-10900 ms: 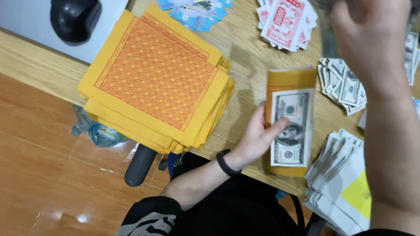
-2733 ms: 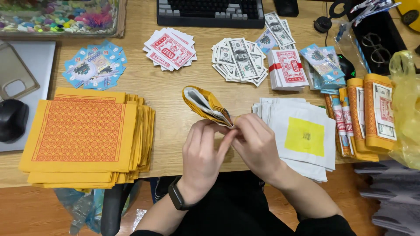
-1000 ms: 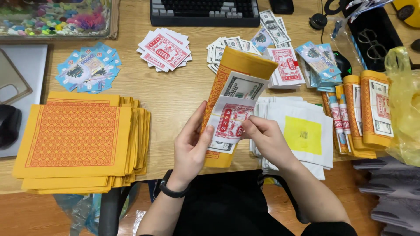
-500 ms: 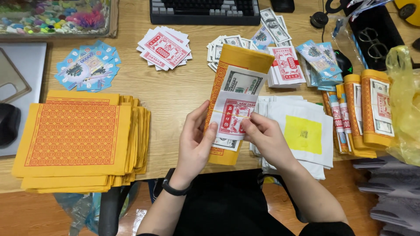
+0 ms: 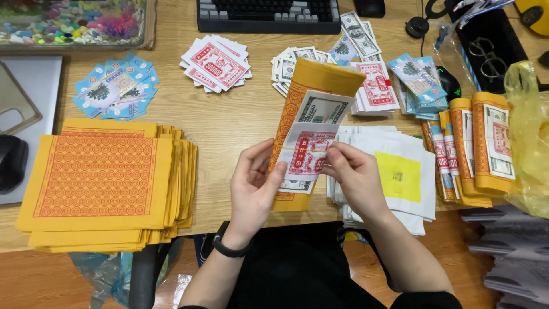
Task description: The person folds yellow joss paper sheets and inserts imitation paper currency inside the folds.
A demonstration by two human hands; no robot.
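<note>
Above the near edge of the wooden desk (image 5: pixel 240 126), both hands held a long folded bundle of yellow-and-orange paper (image 5: pixel 311 86) upright, tilted a little to the right, its lower end just over the desk's edge. The left hand (image 5: pixel 251 191) gripped the bundle from the left, thumb pressed on its front and fingers curled behind. The right hand (image 5: pixel 354 177) pinched the right side of the paper notes (image 5: pixel 311 151) lying against the bundle's face: a grey-green banknote-style sheet above and a red-and-white one below, with a thin band running across them. A black wristband (image 5: pixel 229 247) sat on the left wrist. Just right of the hands lay a stack of white sheets with a yellow square (image 5: pixel 400 171), and beyond that several finished yellow rolls (image 5: pixel 486 143) stood side by side, touching one another. To the left, well apart from the hands, rested a thick pile of yellow sheets printed with an orange pattern (image 5: pixel 103 183). Farther back on the desk were fanned red-and-white notes (image 5: pixel 216 62), blue notes (image 5: pixel 114 86), grey-green notes (image 5: pixel 289 66) and a black keyboard (image 5: pixel 269 12). A yellow plastic bag (image 5: pixel 529 131) sat at the right edge.
</note>
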